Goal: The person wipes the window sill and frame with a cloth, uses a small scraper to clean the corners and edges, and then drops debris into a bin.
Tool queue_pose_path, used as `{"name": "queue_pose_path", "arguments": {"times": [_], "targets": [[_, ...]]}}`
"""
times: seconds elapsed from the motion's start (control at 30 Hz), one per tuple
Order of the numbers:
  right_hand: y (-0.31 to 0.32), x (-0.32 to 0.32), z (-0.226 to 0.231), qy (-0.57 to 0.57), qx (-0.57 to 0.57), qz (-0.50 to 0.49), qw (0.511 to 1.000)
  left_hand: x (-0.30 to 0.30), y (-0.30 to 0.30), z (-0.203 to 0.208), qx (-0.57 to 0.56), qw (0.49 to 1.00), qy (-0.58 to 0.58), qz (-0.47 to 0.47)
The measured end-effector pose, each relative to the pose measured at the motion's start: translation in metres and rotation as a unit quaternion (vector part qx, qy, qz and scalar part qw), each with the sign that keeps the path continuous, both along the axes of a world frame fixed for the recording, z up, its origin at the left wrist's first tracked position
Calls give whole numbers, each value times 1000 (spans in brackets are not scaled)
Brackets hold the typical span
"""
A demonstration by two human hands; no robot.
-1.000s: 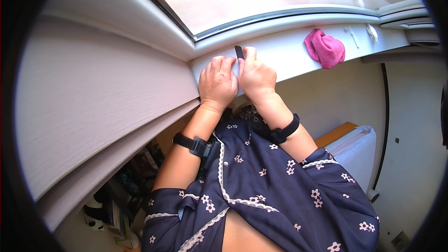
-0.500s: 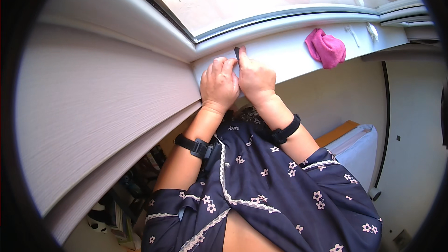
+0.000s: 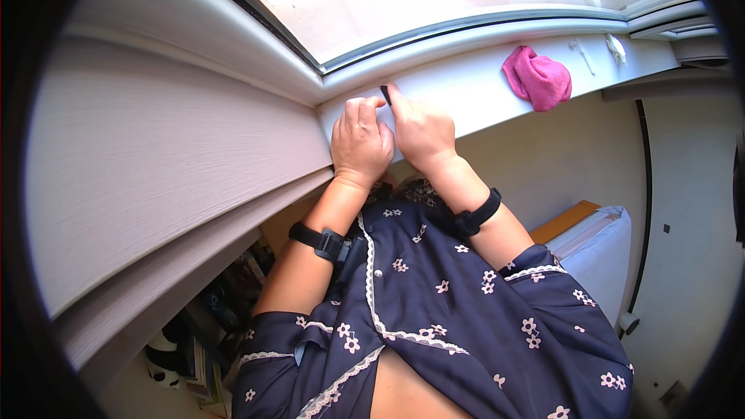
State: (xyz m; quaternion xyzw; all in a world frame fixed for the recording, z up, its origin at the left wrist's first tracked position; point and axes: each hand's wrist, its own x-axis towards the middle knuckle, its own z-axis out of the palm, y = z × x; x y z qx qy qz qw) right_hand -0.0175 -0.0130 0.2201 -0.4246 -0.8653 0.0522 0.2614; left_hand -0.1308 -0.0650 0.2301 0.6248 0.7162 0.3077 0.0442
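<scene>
Both my hands are over the left end of the white windowsill, side by side. My right hand is closed with its index finger stretched forward along a small, narrow black strip, gripping it. Only the strip's dark tip shows, and its kind cannot be made out. Just left of it, my left hand is closed, fingers curled down toward the sill. Whatever those fingers may hold is hidden beneath them. To the right, a crumpled pink cloth lies on the sill.
Farther right on the sill are a thin white stick-like tool and a small white object. The window frame borders the sill behind. A ribbed pale panel stands close on the left. A wrapped, orange-edged board leans below right.
My right index finger and the black strip have shifted slightly left and toward me. The strip now tilts left, and the left hand's fingers have moved slightly. The view has shifted a little.
</scene>
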Motion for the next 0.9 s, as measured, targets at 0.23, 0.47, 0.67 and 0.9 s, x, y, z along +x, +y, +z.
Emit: {"name": "queue_pose_path", "arguments": {"times": [0.23, 0.47, 0.67, 0.9], "targets": [[-8, 2, 5, -39, -42, -97, 994, 1, 0, 3, 13, 1000, -15, -24], [-3, -1, 3, -14, -11, -35, 999, 0, 0, 2, 4, 1000, -7, -13], [-5, -2, 11, -64, -66, -94, 991, 2, 1, 2, 32, 999, 5, -14], [0, 0, 0, 14, -22, -32, 999, 1, 2, 8, 17, 1000, -2, -22]]}}
